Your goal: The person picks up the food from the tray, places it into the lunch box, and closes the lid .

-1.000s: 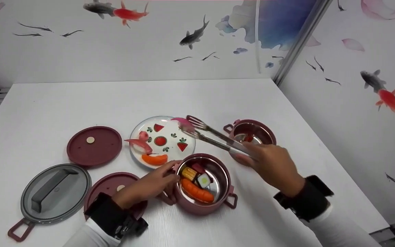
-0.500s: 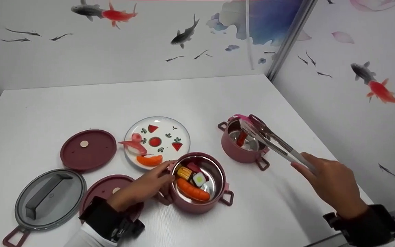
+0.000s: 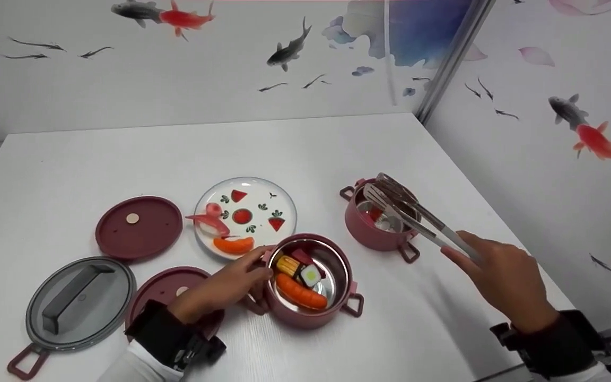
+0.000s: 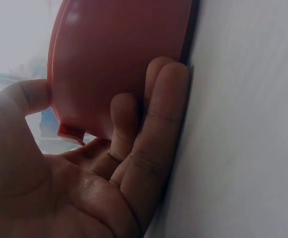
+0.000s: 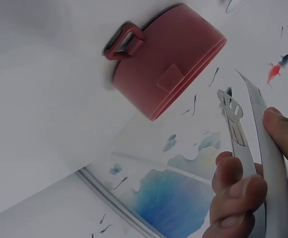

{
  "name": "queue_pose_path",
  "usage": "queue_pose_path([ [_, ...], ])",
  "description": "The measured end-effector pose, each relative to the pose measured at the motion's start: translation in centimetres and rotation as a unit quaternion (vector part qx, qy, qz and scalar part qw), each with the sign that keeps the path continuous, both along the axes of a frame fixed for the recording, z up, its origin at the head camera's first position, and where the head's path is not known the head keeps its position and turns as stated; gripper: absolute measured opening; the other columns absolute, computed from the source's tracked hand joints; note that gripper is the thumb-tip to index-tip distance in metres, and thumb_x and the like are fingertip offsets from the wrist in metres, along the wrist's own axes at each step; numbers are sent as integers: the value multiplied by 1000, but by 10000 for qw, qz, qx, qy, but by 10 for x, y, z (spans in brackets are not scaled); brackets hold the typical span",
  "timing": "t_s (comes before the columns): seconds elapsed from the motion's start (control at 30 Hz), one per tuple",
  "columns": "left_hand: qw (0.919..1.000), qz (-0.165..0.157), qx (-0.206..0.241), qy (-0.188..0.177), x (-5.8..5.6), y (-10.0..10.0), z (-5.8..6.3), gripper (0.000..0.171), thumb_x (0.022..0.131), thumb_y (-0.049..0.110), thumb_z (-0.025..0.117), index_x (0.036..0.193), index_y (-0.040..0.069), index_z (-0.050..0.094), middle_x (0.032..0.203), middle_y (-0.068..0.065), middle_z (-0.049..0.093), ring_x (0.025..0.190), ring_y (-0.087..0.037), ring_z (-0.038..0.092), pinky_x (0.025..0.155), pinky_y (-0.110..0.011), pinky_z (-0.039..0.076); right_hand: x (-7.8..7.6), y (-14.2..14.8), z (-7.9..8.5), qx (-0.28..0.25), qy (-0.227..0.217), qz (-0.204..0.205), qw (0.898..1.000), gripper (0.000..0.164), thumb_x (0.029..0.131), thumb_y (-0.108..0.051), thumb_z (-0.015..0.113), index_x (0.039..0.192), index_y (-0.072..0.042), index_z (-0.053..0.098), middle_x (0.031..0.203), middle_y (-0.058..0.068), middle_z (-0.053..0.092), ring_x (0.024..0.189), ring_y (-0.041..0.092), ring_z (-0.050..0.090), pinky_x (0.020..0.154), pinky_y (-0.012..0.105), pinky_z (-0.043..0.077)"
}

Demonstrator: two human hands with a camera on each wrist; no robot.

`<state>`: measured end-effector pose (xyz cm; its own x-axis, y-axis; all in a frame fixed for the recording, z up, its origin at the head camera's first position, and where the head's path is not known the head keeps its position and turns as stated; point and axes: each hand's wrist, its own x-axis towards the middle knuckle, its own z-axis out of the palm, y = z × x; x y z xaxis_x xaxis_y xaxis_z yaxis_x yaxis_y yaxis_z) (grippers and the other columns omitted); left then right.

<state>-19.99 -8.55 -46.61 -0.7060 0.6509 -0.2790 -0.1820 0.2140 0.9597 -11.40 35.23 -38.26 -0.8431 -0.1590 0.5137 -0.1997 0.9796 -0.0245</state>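
My left hand grips the near pot at its left side. In the left wrist view, its thumb is on the rim and its fingers lie against the outer wall. Inside this pot are a toy sausage, a yellow banded piece, a white roll slice and a dark red piece. My right hand holds metal tongs by their pale handles. Slightly spread, the tong tips hover over the far pot, no food visible between them. A red piece lies in that pot, partly hidden.
A fruit-patterned plate bears a pink piece and an orange piece. At left lie two dark red lids and a grey lid with a handle. Walls bound the table behind and at right.
The tongs have moved right from the plate to the far pot. The bright pink piece at their tips is out of sight now. My left hand stays on the near pot.
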Motion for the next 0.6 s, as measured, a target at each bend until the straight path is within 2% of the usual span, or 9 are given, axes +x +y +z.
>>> queue_pose_path([
  [0.13, 9998, -13, 66, 164, 1, 0, 0, 56, 106, 27, 52, 160, 23, 35, 77, -16, 68, 70, -26, 73, 66, -44, 67, -10, -29, 1, -121, -277, 359, 9989, 35, 84, -28, 86, 115, -15, 75, 65, -1, 66, 53, 8, 44, 45, 24, 33],
  [0.27, 9999, -17, 49, 138, 1, 0, 1, 56, 106, 27, 52, 160, 23, 35, 78, -18, 71, 69, -26, 74, 66, -44, 67, -26, -69, -2, -238, -489, 1019, 9933, 36, 86, -29, 85, 117, -11, 76, 74, 2, 73, 57, 9, 54, 49, 26, 45],
  [0.37, 9999, 14, 56, 89, 1, 0, 1, 56, 106, 27, 52, 159, 24, 36, 78, -18, 69, 69, -26, 74, 67, -44, 67, -44, -98, -1, -306, -735, 1454, 9862, 34, 88, -29, 83, 113, -6, 76, 71, 3, 71, 57, 9, 57, 51, 27, 51],
  [0.47, 9999, 30, 103, 115, 1, 1, 1, 54, 106, 27, 52, 159, 26, 38, 78, -18, 67, 70, -25, 73, 67, -44, 67, -65, -122, 2, -382, -1239, 1638, 9779, 28, 92, -27, 77, 109, -6, 73, 66, 0, 64, 55, 9, 53, 50, 26, 49],
  [0.6, 9999, 59, 108, 89, 2, 1, 0, 54, 106, 27, 52, 158, 27, 38, 77, -18, 66, 69, -25, 73, 67, -45, 67, -92, -150, 4, -437, -2109, 1574, 9638, 31, 92, -27, 70, 111, -3, 71, 66, 1, 59, 55, 12, 48, 48, 24, 42],
])
